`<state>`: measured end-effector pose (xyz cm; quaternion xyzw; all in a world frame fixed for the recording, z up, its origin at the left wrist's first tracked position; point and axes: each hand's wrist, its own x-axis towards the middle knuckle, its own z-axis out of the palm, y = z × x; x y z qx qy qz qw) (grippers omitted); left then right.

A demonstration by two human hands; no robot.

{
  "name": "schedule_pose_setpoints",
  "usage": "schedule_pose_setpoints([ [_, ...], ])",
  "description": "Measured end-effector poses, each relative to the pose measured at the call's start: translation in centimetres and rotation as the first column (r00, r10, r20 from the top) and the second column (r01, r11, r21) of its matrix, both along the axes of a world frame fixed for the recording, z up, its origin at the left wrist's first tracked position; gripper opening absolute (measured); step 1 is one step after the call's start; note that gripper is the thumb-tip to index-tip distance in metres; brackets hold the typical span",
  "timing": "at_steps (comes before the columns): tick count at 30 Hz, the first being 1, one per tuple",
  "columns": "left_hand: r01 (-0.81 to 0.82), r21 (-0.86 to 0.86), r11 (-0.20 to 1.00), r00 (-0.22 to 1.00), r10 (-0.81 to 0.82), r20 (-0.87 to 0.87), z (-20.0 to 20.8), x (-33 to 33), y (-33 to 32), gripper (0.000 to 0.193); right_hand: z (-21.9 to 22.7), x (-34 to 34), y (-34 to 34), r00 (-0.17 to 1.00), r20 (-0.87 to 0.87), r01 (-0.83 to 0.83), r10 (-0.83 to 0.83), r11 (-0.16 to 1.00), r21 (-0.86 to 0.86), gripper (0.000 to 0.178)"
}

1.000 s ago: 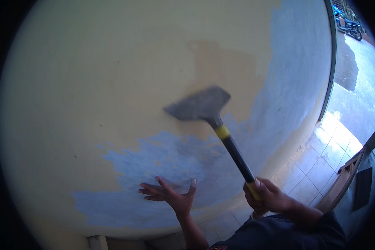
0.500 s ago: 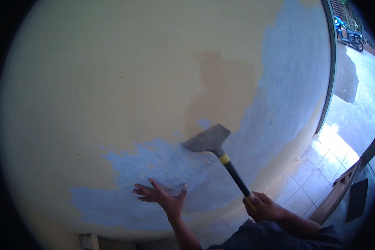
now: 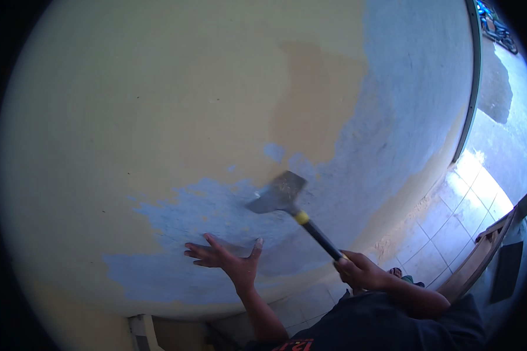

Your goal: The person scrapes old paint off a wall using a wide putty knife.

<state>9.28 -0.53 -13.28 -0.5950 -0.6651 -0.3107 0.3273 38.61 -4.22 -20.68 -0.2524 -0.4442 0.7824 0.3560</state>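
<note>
My right hand (image 3: pixel 362 272) is wrapped round the black handle of a long-handled scraper (image 3: pixel 301 218). Its wide grey blade tilts up and to the left against the wall (image 3: pixel 205 117), with a few pale flakes on it. Yellow paint covers much of the wall, and a ragged bluish-grey patch (image 3: pixel 193 210) shows where the paint is off. To the left and below the blade, my left hand (image 3: pixel 234 264) is spread open at the bluish-grey patch, holding nothing. Whether its fingertips touch the wall I cannot tell.
Pale floor tiles (image 3: pixel 424 260) run along the wall's foot, with crumbs (image 3: pixel 386 245) by the edge. A wooden frame (image 3: pixel 480 257) stands at the right. Beyond the wall's dark edge strip (image 3: pixel 473 88) a motorbike (image 3: pixel 498 29) is parked. A pale post (image 3: pixel 143 330) stands lower left.
The scraper blade has moved down the wall. A small bare spot above it is larger, with another beside it. My left hand stays spread, and the view has tilted downward slightly.
</note>
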Motion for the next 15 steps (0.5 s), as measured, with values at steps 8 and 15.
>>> schedule_pose_setpoints([
  [8, -0.027, 0.003, 1.0, 1.0, 0.027, -0.002, -0.5, -0.8, -0.2, 0.128, -2.0, 0.0, -1.5, 0.993, -0.098, -0.073, 0.06, 0.988, -0.136, 0.035],
  [15, -0.052, 0.005, 0.999, 0.999, 0.052, 0.002, -0.7, -2.0, -0.4, 0.129, -2.2, -1.1, -1.5, 0.976, -0.189, -0.127, 0.109, 0.988, -0.087, 0.033],
])
